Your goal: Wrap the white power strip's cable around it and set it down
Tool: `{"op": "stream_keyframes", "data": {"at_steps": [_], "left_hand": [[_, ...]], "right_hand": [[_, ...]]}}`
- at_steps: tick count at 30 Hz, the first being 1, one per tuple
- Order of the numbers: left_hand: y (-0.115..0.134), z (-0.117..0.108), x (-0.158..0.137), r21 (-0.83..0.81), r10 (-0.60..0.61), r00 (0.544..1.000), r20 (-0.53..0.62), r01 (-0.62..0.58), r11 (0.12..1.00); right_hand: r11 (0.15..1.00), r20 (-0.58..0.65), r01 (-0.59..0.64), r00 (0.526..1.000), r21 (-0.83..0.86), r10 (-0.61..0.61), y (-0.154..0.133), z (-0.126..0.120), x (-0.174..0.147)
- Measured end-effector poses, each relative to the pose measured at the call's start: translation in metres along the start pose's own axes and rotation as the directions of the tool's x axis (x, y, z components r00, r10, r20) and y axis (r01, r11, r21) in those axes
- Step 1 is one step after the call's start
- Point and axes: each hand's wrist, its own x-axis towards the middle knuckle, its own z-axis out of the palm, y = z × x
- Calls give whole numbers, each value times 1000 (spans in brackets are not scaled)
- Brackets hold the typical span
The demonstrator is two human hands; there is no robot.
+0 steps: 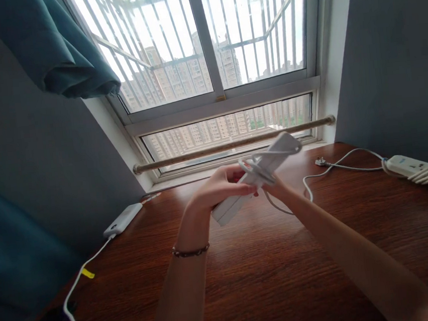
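Observation:
A white power strip point(276, 155) is held at a slant above the wooden table, its upper right end raised. Loops of its white cord point(257, 170) wrap around its middle, blurred by motion. My left hand point(222, 187) is closed around the strip's lower half, thumb across the near face. Close behind the wrapped part is my right hand point(276, 189), its fingers hidden by the strip and cord. A length of cord hangs below this hand and curves to the right behind my right forearm.
A second white power strip point(413, 166) with wound cord lies on the table point(247, 273) at the right, near a plug point(320, 162). At the left are a white adapter-like block point(123, 219), its cable and a yellow tag point(88, 273). A horizontal rail point(198, 154) crosses the window.

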Motion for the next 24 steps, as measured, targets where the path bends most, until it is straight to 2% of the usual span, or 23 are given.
{"op": "stream_keyframes", "data": {"at_steps": [3, 5, 7, 9, 10, 11, 12, 13, 17, 18, 21, 24], "left_hand": [[-12, -5, 7, -15, -59, 963, -262, 57, 998], [-22, -10, 12, 91, -92, 919, -383, 137, 986], [-32, -15, 15, 229, -101, 826, -555, 268, 936], [-43, -22, 17, 303, -76, 685, -725, 416, 858], [-47, -25, 18, 315, -61, 628, -776, 468, 826], [-51, -28, 18, 324, -48, 596, -801, 500, 803], [-54, -31, 18, 335, -43, 593, -804, 511, 792], [-57, -33, 18, 350, -42, 613, -789, 505, 789], [-59, -39, 16, 383, -50, 761, -647, 380, 842], [-58, -40, 16, 363, -55, 784, -618, 347, 865], [-55, -38, 16, 292, -61, 798, -599, 289, 912], [-53, -32, 19, 366, -17, 799, -601, 294, 883]], "right_hand": [[992, -144, 11, 989, -125, -29, 8, 9, 6], [961, -122, 20, 991, -276, -56, 9, 11, 7], [893, -57, -28, 998, -449, 2, 5, 9, 4], [791, -45, -139, 989, -596, 139, -1, 3, 0], [734, -57, -183, 979, -654, 193, -4, -2, -1], [687, -64, -201, 973, -698, 221, -7, -7, -3], [654, -58, -190, 974, -732, 218, -11, -13, -4], [632, -46, -158, 981, -758, 190, -13, -20, -5], [584, 5, -15, 999, -811, 32, -21, -45, -10], [582, 16, 3, 1000, -813, 16, -22, -50, -11], [565, 42, 36, 999, -825, -1, -29, -56, -15], [467, 72, 75, 997, -881, -23, -41, -52, -20]]}}
